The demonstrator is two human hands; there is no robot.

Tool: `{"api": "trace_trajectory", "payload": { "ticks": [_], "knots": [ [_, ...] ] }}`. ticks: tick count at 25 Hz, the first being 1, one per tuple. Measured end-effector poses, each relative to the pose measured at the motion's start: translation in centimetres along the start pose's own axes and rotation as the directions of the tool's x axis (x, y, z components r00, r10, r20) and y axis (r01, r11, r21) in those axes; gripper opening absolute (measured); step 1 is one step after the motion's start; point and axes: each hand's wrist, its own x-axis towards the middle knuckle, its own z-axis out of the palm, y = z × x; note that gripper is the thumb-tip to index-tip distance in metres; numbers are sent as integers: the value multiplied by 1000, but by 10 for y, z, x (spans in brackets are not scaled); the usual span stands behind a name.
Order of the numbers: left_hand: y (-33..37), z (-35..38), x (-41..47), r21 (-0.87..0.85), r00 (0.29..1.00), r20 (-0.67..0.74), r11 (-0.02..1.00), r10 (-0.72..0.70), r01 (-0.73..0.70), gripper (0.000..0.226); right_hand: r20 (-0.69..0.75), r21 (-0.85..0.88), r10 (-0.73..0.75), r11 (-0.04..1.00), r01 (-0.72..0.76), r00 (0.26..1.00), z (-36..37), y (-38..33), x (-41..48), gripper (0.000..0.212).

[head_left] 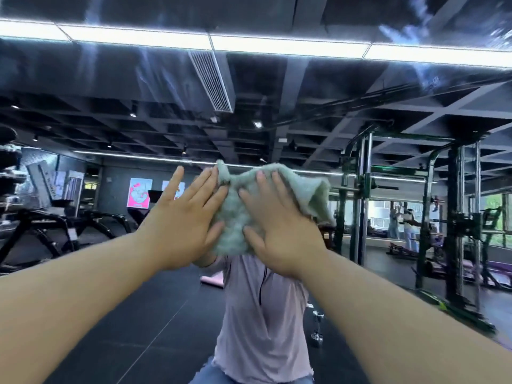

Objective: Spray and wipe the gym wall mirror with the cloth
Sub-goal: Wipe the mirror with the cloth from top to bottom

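The gym wall mirror point(116, 273) fills the whole view and reflects the room. A pale green terry cloth point(235, 217) is spread flat against the glass at mid height. My left hand point(182, 217) lies flat with straight fingers, its fingertips on the cloth's left edge. My right hand point(279, 223) presses the cloth's right half with spread, straight fingers. A loose corner of the cloth point(318, 198) folds out to the right. No spray bottle is in view.
In the glass I see my own reflection in a light pink top point(263, 314). Reflected gym gear stands around: a green power rack point(443, 217) at the right, dark benches point(55, 223) at the left, a dumbbell point(317, 325) on the black floor.
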Motion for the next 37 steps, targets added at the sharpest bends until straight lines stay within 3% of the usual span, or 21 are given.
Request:
{"api": "trace_trajectory", "payload": {
  "ticks": [3, 5, 8, 11, 14, 16, 18, 20, 22, 24, 26, 28, 29, 31, 32, 34, 35, 37],
  "knots": [
    [-37, -16, -11, -45, 995, -88, 998, -52, 48, 52, -38, -65, -18, 998, 16, 999, -23, 8, 36, 59],
    [-58, -40, 9, -119, 979, -78, 977, -190, 180, 47, -111, -108, 103, 988, -114, 989, -55, 9, 97, 61],
    [-64, -51, 17, -148, 972, -108, 970, -208, 191, 49, -156, -84, 255, 959, -270, 954, -66, -9, 151, 65],
    [-66, -41, -7, -205, 946, -91, 935, -313, 289, 39, -137, -81, 27, 996, -39, 990, -21, -50, 114, 61],
    [-67, -26, -29, -299, 875, -23, 839, -484, 456, 33, 18, 74, -182, 981, 181, 983, 14, -72, 44, 57],
    [-63, -22, -35, -315, 875, 1, 830, -485, 461, 36, 5, 144, -140, 980, 138, 990, 2, -57, 39, 43],
    [-61, -20, -32, -312, 896, 5, 850, -445, 424, 37, -215, 194, 97, 979, -55, 972, -16, -42, 63, 25],
    [-61, -15, -36, -313, 896, 17, 849, -443, 426, 35, -375, 151, 246, 968, -202, 894, -12, -45, 89, 30],
    [-59, -6, -54, -316, 878, 44, 827, -477, 465, 33, -403, 106, 269, 963, -247, 875, 14, -62, 98, 41],
    [-51, 4, -77, -319, 848, 75, 794, -524, 518, 32, -410, 88, 204, 979, -183, 889, 37, -73, 85, 43],
    [-42, 8, -94, -311, 839, 92, 785, -537, 536, 35, -367, 43, 27, 999, -12, 930, 59, -80, 45, 42],
    [-30, 6, -97, -334, 850, 107, 787, -515, 519, 37, -156, 8, -169, 985, 172, 973, 77, -76, -15, 49],
    [-23, 1, -92, -340, 875, 100, 810, -474, 478, 36, -91, -37, -186, 982, 183, 978, 75, -64, -40, 51],
    [-13, -8, -80, -343, 916, 73, 853, -395, 395, 33, -112, -82, -80, 994, 71, 991, 52, -26, -46, 53],
    [-9, -12, -76, -355, 922, 63, 855, -382, 378, 33, -116, -72, 88, 993, -96, 989, 37, -12, -36, 55],
    [-3, -16, -75, -372, 915, 74, 840, -397, 394, 35, -186, -31, 364, 926, -376, 913, 17, -8, -5, 59],
    [-1, -16, -79, -374, 908, 86, 832, -409, 410, 39, -210, -25, 391, 914, -405, 896, 21, -22, 4, 60],
    [1, -14, -90, -365, 901, 110, 826, -419, 429, 43, -199, -19, 185, 981, -193, 962, 60, -69, -2, 57]
  ]
}}
